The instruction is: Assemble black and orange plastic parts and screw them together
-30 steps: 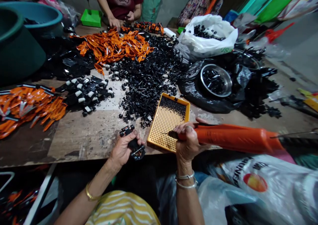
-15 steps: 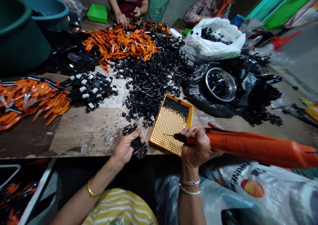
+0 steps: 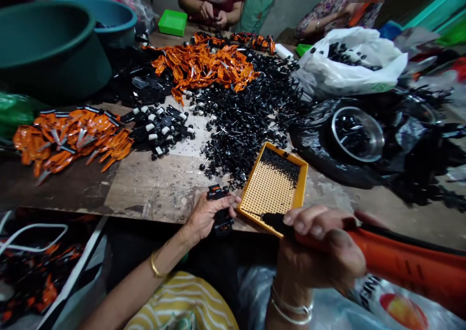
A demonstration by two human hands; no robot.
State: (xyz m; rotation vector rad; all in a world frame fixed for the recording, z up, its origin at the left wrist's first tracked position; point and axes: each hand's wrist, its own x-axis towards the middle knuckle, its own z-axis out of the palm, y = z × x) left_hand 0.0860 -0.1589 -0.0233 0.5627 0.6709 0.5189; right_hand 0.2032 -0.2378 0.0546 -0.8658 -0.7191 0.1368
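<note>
My left hand is closed around a small black toy car chassis with bits of orange, just past the table's front edge. In my right hand is an orange electric screwdriver, its dark tip pointing left over the near end of a yellow perforated tray. The tip is apart from the chassis. Small black pieces, probably screws, are gathered at the tray's far end. My left fingertips lie close to the tray's left corner; whether they touch it I cannot tell.
Beyond the tray lies a heap of black parts, with orange toy shells behind it. A metal bowl and a white bag stand right. Large tubs are at left. Two people sit across the table.
The view has swung left, so things appear farther right. My right hand and the screwdriver have come nearer the camera. The chassis in my left hand has turned more upright.
</note>
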